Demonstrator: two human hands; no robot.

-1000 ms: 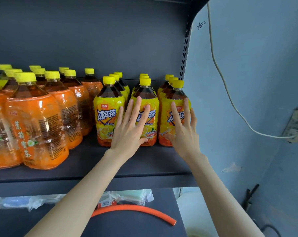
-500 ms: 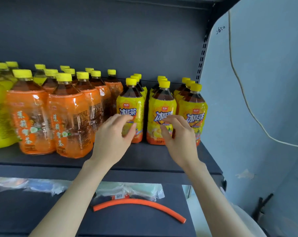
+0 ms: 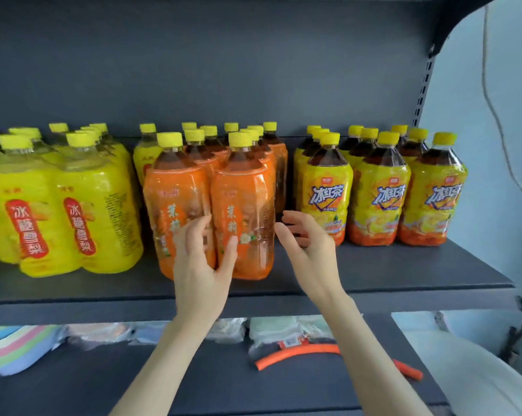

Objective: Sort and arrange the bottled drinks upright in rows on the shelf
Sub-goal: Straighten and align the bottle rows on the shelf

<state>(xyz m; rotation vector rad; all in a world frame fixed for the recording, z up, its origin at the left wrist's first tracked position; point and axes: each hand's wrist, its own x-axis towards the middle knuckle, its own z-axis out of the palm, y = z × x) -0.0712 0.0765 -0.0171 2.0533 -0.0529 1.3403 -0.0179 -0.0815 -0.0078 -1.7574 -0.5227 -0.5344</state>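
Note:
Three groups of yellow-capped bottles stand upright on the dark grey shelf (image 3: 403, 274). Yellow pear-drink bottles (image 3: 73, 205) fill the left, orange-labelled tea bottles (image 3: 244, 211) the middle, yellow iced-tea bottles (image 3: 379, 199) the right. My left hand (image 3: 202, 259) is open in front of the two front orange bottles, fingers spread near their labels. My right hand (image 3: 307, 247) is open in the gap between the orange group and the iced-tea rows, holding nothing.
Below, a lower shelf (image 3: 193, 379) carries plastic-wrapped packets (image 3: 271, 328), an orange curved tube (image 3: 298, 354) and pastel striped cloths (image 3: 10, 349). A blue wall (image 3: 493, 175) with a hanging cable bounds the right side. The shelf's back panel is dark grey.
Both hands have come off the iced-tea bottles and shifted left to the orange bottles. My view has also swung left, bringing the yellow pear-drink bottles in.

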